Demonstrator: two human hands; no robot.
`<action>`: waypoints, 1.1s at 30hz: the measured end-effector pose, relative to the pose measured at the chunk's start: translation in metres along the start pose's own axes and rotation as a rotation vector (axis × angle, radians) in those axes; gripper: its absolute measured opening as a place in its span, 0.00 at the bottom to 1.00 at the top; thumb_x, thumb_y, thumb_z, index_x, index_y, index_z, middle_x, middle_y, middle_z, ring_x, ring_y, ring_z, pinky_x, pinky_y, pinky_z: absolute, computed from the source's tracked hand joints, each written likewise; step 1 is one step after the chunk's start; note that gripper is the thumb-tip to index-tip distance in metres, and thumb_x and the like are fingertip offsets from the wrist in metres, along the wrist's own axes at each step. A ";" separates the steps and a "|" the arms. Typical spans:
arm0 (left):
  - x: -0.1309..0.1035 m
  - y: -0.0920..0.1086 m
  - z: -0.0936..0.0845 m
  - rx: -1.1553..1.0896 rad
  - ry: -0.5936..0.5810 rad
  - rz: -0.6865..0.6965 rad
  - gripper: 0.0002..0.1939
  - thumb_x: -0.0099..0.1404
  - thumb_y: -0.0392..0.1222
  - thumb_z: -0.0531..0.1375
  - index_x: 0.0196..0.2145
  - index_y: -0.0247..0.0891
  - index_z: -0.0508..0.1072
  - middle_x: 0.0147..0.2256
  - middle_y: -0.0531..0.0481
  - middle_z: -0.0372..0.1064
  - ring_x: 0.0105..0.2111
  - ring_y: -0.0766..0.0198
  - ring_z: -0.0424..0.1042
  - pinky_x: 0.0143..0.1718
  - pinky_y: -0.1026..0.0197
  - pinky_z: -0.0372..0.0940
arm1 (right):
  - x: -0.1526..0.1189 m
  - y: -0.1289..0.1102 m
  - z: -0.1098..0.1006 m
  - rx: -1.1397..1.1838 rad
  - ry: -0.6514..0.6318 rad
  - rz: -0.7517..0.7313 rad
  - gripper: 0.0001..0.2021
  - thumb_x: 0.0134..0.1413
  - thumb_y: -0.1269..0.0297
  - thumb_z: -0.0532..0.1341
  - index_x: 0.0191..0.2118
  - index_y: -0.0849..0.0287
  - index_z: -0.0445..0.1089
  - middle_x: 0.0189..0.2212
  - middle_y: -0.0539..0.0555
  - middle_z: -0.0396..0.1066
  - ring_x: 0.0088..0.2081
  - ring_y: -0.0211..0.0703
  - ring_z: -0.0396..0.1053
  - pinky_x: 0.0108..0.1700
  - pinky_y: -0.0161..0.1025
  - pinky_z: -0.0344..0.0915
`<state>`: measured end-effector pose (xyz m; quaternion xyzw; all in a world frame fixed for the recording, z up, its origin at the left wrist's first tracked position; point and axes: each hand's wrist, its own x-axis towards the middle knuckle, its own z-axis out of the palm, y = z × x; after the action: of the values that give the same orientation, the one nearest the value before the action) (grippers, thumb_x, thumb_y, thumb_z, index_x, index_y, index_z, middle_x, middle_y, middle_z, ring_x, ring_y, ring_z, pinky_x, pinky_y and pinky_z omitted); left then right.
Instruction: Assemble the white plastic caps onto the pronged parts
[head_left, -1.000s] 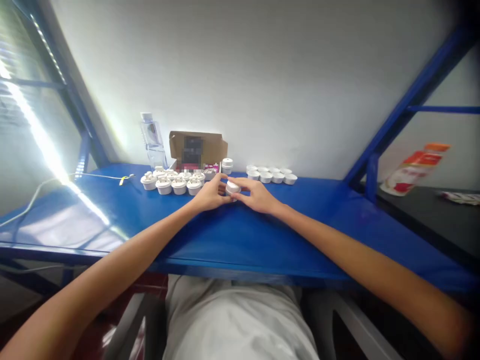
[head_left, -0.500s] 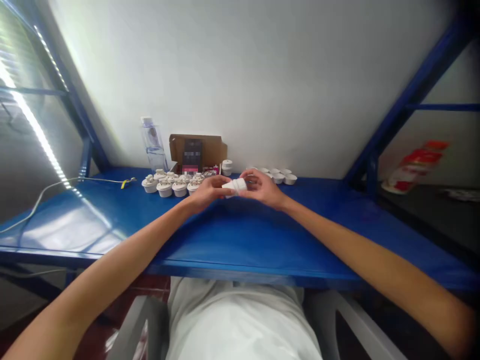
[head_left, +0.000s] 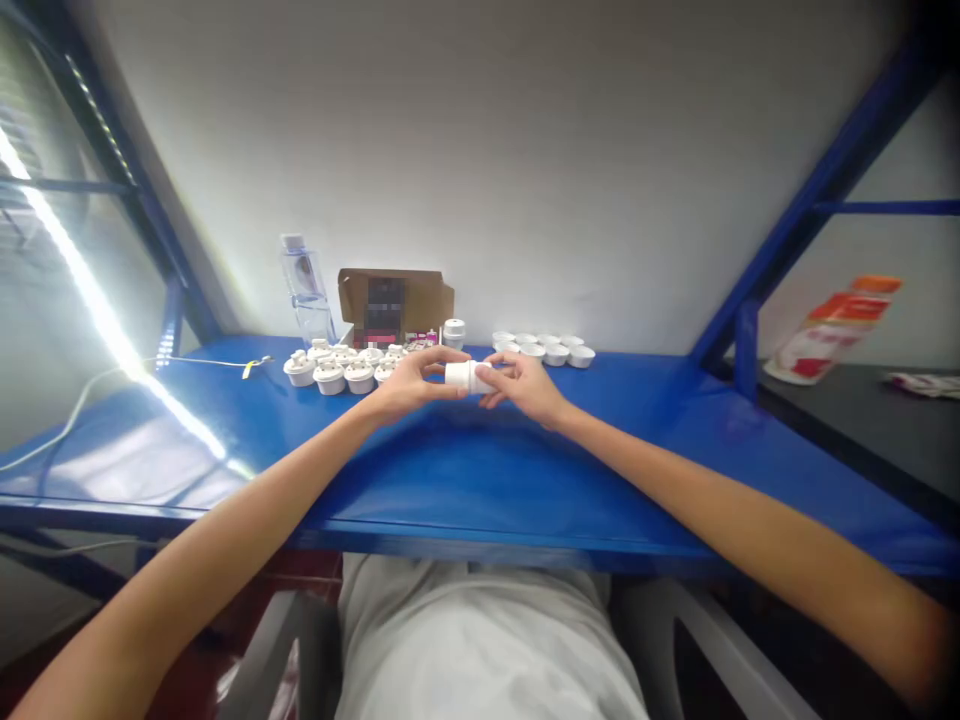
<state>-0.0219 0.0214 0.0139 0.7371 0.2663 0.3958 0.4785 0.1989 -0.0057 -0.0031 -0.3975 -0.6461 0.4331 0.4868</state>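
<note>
White two-part cylindrical housing (head_left: pixel 466 376) was held up between both hands, over the middle of the table (head_left: pixel 480 480). It lay on its side, long axis running 9 to 3 o'clock, about level, seam crossing it mid-length. One end faced the left palm at 9 o'clock, the other the right palm at 3. Couldn't tell which end was the top.

Left hand (head_left: pixel 424 383) grasped the 9 o'clock part, thumb on near side, fingers on far side. Right hand (head_left: pixel 529 388) grasped the 3 o'clock part, thumb and fingers around it.

Clock centred on housing, 12 toward wall:
- 9 o'clock: cluster of white round units with raised tops (head_left: pixel 359 377), upright, partly behind left hand.
- 10 o'clock: cardboard box (head_left: pixel 427 298), lid raised, dark-and-pink package (head_left: pixel 385 305) plus small pink items inside; beyond it a clear bottle (head_left: pixel 306 300), contents unclear.
- 11 o'clock: white capped jar (head_left: pixel 454 333), upright.
- 2 to 3 o'clock: white cups (head_left: pixel 555 354), two rows, mouths up; insides too small to read.
- 3 o'clock, well apart: orange-capped bottle (head_left: pixel 836 330).
</note>
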 end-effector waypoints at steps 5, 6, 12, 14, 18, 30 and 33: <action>-0.001 0.002 0.005 0.045 0.019 0.065 0.29 0.48 0.44 0.76 0.48 0.37 0.76 0.51 0.43 0.73 0.48 0.52 0.75 0.50 0.52 0.69 | 0.000 -0.002 0.002 0.040 -0.031 0.170 0.29 0.56 0.31 0.61 0.36 0.58 0.71 0.21 0.54 0.75 0.20 0.43 0.74 0.19 0.36 0.69; -0.001 0.003 0.006 0.039 0.030 0.067 0.29 0.48 0.44 0.76 0.47 0.37 0.76 0.51 0.43 0.73 0.48 0.53 0.75 0.50 0.52 0.69 | 0.000 -0.002 0.002 0.039 -0.028 0.184 0.29 0.57 0.31 0.60 0.35 0.59 0.71 0.21 0.54 0.74 0.20 0.43 0.73 0.18 0.35 0.68; 0.001 0.010 0.010 -0.250 0.069 -0.139 0.22 0.61 0.54 0.69 0.47 0.38 0.75 0.50 0.43 0.73 0.49 0.56 0.75 0.53 0.53 0.70 | 0.003 0.004 0.002 0.057 0.111 0.056 0.29 0.53 0.31 0.63 0.34 0.57 0.71 0.21 0.51 0.73 0.21 0.44 0.73 0.21 0.38 0.70; 0.001 0.010 0.010 -0.224 0.076 -0.231 0.25 0.64 0.61 0.64 0.44 0.36 0.75 0.44 0.42 0.74 0.43 0.57 0.77 0.49 0.51 0.73 | 0.004 0.005 0.003 0.054 0.126 0.027 0.29 0.52 0.30 0.63 0.34 0.57 0.71 0.21 0.51 0.73 0.22 0.45 0.74 0.21 0.38 0.70; 0.001 0.007 0.007 -0.105 0.071 -0.186 0.29 0.57 0.57 0.71 0.50 0.38 0.71 0.44 0.41 0.75 0.45 0.55 0.76 0.49 0.50 0.72 | 0.004 0.008 0.002 0.038 0.138 0.011 0.28 0.51 0.32 0.65 0.32 0.57 0.70 0.21 0.52 0.73 0.22 0.45 0.74 0.21 0.38 0.70; 0.000 0.006 0.007 0.083 0.045 -0.011 0.32 0.52 0.55 0.74 0.51 0.40 0.71 0.56 0.41 0.71 0.60 0.48 0.69 0.57 0.51 0.65 | 0.004 0.013 0.002 0.003 0.153 0.017 0.29 0.51 0.31 0.64 0.34 0.57 0.71 0.22 0.52 0.74 0.22 0.45 0.74 0.23 0.38 0.70; 0.001 0.006 0.009 0.137 0.094 0.041 0.37 0.53 0.55 0.74 0.56 0.45 0.68 0.61 0.43 0.67 0.63 0.49 0.65 0.56 0.52 0.65 | 0.005 0.014 0.001 0.008 0.157 0.015 0.29 0.52 0.31 0.64 0.34 0.58 0.72 0.22 0.52 0.74 0.23 0.44 0.74 0.23 0.38 0.70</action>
<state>-0.0136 0.0146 0.0179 0.7541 0.3000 0.4205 0.4057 0.1979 0.0033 -0.0155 -0.4332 -0.6012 0.4070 0.5341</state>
